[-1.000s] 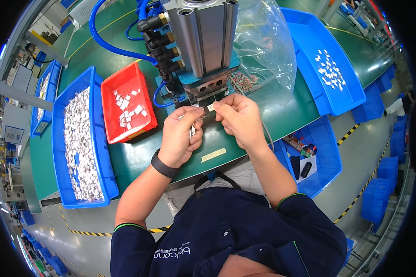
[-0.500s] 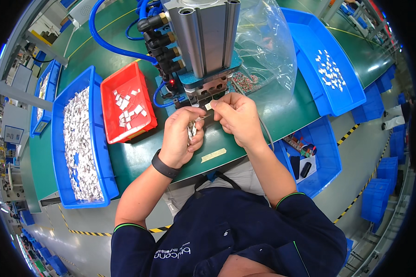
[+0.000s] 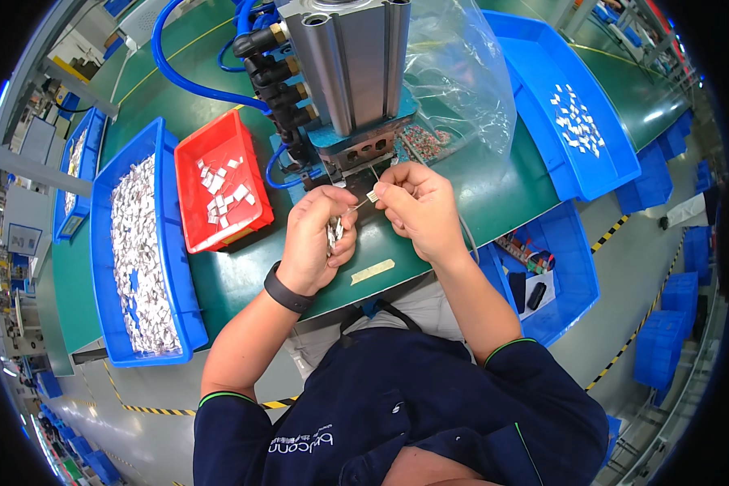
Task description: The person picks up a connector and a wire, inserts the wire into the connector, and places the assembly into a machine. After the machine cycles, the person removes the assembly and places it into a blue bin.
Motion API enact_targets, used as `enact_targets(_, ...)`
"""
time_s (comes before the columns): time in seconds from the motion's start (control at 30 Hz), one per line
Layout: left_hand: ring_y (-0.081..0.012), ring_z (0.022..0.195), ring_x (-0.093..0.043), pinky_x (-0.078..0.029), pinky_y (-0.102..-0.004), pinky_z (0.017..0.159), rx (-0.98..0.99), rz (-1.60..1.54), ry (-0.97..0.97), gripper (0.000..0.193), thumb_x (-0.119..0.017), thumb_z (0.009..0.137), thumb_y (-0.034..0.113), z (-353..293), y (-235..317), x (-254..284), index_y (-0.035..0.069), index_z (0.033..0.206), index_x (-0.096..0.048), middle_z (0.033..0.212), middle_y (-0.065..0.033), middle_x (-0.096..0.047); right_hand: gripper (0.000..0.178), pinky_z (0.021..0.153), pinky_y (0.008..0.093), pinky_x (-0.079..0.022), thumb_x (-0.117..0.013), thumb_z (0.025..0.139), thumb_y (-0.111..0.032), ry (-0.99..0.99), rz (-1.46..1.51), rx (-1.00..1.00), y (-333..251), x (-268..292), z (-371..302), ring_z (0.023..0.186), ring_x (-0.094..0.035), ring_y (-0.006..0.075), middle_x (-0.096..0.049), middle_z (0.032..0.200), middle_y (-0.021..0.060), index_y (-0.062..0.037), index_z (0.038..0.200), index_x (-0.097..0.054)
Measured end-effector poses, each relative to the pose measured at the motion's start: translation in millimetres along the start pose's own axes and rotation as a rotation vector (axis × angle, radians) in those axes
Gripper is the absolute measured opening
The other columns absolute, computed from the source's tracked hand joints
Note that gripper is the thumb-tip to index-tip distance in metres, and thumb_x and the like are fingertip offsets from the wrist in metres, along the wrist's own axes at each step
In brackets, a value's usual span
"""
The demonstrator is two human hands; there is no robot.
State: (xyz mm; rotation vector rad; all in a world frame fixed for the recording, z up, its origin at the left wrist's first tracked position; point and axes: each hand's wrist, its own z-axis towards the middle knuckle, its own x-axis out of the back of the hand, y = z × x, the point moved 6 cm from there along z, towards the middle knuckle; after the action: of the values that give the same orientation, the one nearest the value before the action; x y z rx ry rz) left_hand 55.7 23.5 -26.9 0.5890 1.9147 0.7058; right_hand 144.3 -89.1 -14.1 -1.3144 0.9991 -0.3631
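My left hand [image 3: 314,239], with a dark band on its wrist, is closed around several small white pieces [image 3: 334,232]. Its thumb and forefinger pinch a thin end that points toward my other hand. Between the thumb and fingers of my right hand [image 3: 423,209] sits one small flat white piece [image 3: 373,197], with a thin pin or wire rising from it. Both hands are close together, just in front of the metal press [image 3: 344,73]. The press's lower working part is partly hidden behind my fingers.
Left of the press stand a red tray [image 3: 221,154] with scattered white pieces and a blue bin [image 3: 188,304] heaped with them. A blue tray [image 3: 535,89] lies at the right, beside a clear plastic bag [image 3: 462,73]. Blue air hoses [image 3: 160,61] loop off the press.
The white piece in my right hand has come slightly down and toward me, away from the press. My left hand has barely moved. A red light beside the press no longer shows.
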Motion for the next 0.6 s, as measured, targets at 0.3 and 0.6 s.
enact_targets(0.3, -0.0098, 0.039, -0.034, -0.024, -0.0223, 0.031, -0.023, -0.023, -0.051, 0.011, -0.046, 0.086, 0.009, -1, 1, -1, 0.005, 0.094, -0.053, 0.067, -0.0046, -0.048, 0.011, 0.034, 0.0173, -0.026, -0.063, 0.087, -0.010, -0.085, 0.215, -0.240, 9, 3, -4, 0.048, -0.048, 0.0042, -0.062, 0.075, 0.0077, -0.0017, 0.090, -0.057)
enact_targets(0.6, -0.0089, 0.039, -0.037, -0.024, -0.0211, 0.031, -0.047, -0.041, -0.101, 0.013, -0.049, 0.085, 0.005, -2, 2, -6, 0.005, 0.098, -0.050, 0.070, -0.0065, -0.052, 0.016, 0.035, 0.0158, -0.027, -0.067, 0.087, -0.014, -0.103, 0.177, -0.325, 15, -12, -8, 0.047, -0.046, 0.0031, -0.058, 0.068, 0.0029, 0.0008, 0.089, -0.061)
